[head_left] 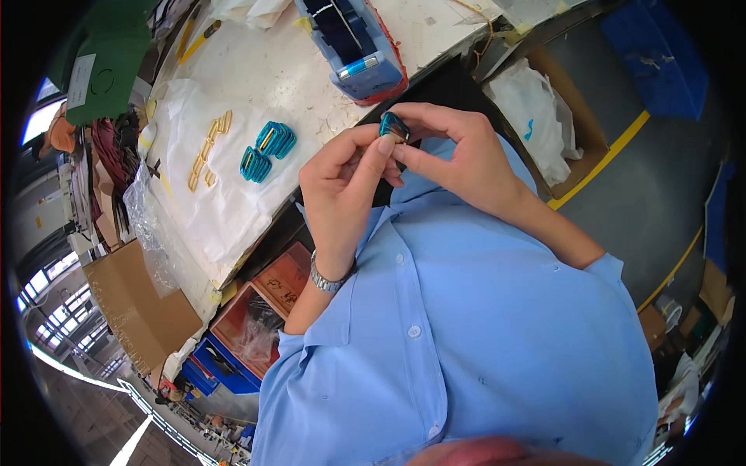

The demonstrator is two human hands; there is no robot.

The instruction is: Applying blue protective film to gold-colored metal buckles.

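Observation:
Just off the table's front edge, both my hands pinch one small dark teal square piece [395, 126], glossy and frame-like; its exact kind is unclear. My left hand [342, 175], with a metal watch on the wrist, presses thumb and finger on its near side. Thumb and forefinger of my right hand [462, 151] grip it from the other side. On white sheeting to the left stand two rows of similar teal square pieces [277, 140]. Beside them lie several thin gold-coloured metal frames [208, 151], lined up in a slanting row.
A blue-grey tape dispenser [365, 66] stands on the white table [256, 66] ahead. At the far left lies a yellow cutter knife [199, 43]. Right of the table sits a cardboard box [575, 116] with white plastic inside. Reddish drawers [268, 291] are under the front edge.

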